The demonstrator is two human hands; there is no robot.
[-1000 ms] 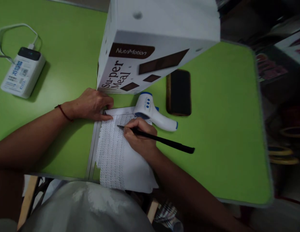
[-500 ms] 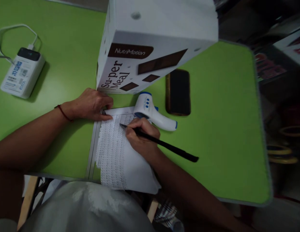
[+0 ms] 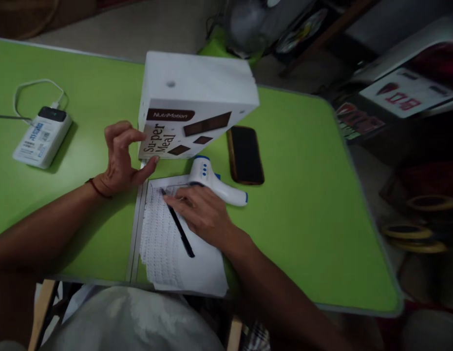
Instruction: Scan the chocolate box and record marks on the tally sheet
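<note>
My left hand (image 3: 124, 156) is raised beside the lower left corner of a white "NutriMotion Super Meal" box (image 3: 208, 114), thumb and fingers spread, fingertips near or touching the box. A black pen (image 3: 180, 231) lies slantwise across sheets of paper (image 3: 202, 268) covered on the left with small handwriting. Over the paper's upper part, my right hand (image 3: 199, 209) has its fingers stretched out, the fingertips at the pen's upper end. Just beyond that hand rests a white and blue infrared thermometer (image 3: 226, 191), partly over the paper's top edge.
A phone (image 3: 246, 156) in a brown-edged case lies right of the box. At the left is a white power bank (image 3: 44, 139) with a cable (image 3: 38, 80). The green table (image 3: 307, 234) has a metal seam running beside the paper. Yellow-rimmed round objects (image 3: 412, 239) stand off to the right.
My left hand has left the paper's top edge and opened near the box. My right hand's grip has loosened, and the pen has swung down onto the paper. The view has shifted.
</note>
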